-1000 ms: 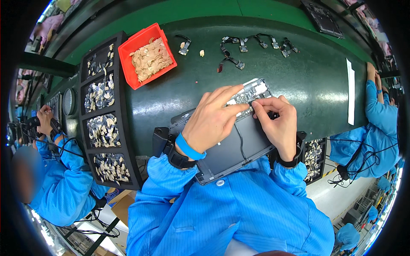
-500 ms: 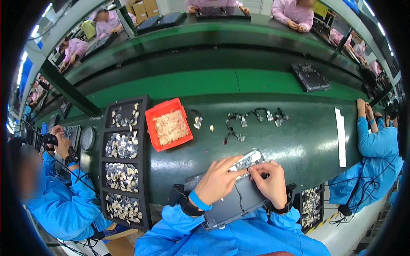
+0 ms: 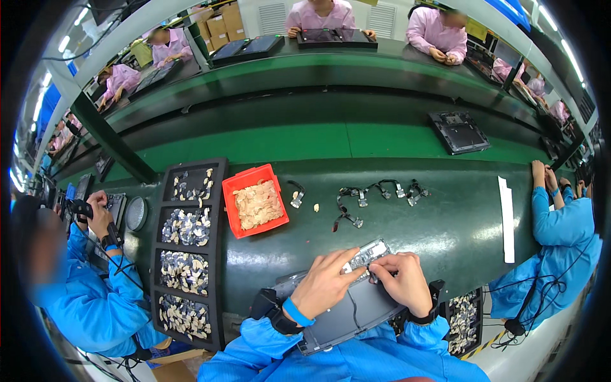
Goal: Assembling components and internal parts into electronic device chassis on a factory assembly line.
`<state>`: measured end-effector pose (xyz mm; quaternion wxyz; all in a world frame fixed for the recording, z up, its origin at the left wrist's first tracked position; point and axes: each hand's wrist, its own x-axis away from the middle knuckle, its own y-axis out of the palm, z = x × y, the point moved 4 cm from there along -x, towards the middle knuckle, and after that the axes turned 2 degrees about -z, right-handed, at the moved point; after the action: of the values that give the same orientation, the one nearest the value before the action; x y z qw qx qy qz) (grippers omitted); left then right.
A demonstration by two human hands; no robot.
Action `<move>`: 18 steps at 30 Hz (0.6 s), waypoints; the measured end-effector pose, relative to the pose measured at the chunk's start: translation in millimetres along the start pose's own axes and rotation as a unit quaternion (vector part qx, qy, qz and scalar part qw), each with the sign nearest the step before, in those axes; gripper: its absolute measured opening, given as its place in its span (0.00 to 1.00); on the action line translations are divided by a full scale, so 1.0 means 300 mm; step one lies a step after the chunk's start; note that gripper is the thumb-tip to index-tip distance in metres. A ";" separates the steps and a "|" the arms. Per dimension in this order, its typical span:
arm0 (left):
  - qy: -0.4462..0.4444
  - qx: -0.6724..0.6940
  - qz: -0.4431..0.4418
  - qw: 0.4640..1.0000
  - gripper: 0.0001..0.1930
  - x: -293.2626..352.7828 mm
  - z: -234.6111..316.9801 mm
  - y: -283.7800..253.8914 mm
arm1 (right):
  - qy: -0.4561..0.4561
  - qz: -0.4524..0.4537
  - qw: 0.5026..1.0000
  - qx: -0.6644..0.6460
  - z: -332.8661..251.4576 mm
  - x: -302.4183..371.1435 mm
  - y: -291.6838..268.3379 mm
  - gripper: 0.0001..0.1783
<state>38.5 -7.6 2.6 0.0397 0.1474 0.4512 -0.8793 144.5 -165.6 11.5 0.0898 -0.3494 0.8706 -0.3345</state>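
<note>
A dark grey flat housing (image 3: 337, 321) lies tilted in front of me at the table's near edge, with a thin black cable running along it. At its far end is a silvery strip of parts (image 3: 371, 253). My left hand (image 3: 323, 283) rests on the housing with its fingers stretched toward that strip, holding nothing visible. Thumb and fingertips of my right hand (image 3: 404, 283) are pinched together beside the strip, over a small dark piece too hidden to name.
Left of my hands stand a red bin (image 3: 224, 191) of pale pieces and a black compartment tray (image 3: 218, 254) of small parts. Small cabled modules (image 3: 363, 198) lie ahead, a white strip (image 3: 506, 219) to the right. Co-workers sit at both sides; another housing (image 3: 459, 132) lies far right.
The view has tilted up slightly, so the scene sits lower. My right hand's fingers have shifted a little at the strip; my left hand stays on the housing.
</note>
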 end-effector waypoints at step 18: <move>-0.027 -0.106 -0.018 0.994 0.22 0.005 0.053 0.031 | 0.001 0.010 0.999 0.047 -0.025 0.006 0.013 0.07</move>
<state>35.4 -25.9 3.5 0.0518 0.1100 0.5436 -0.8305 138.2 -161.0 14.9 0.1088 -0.3357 0.8576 -0.3742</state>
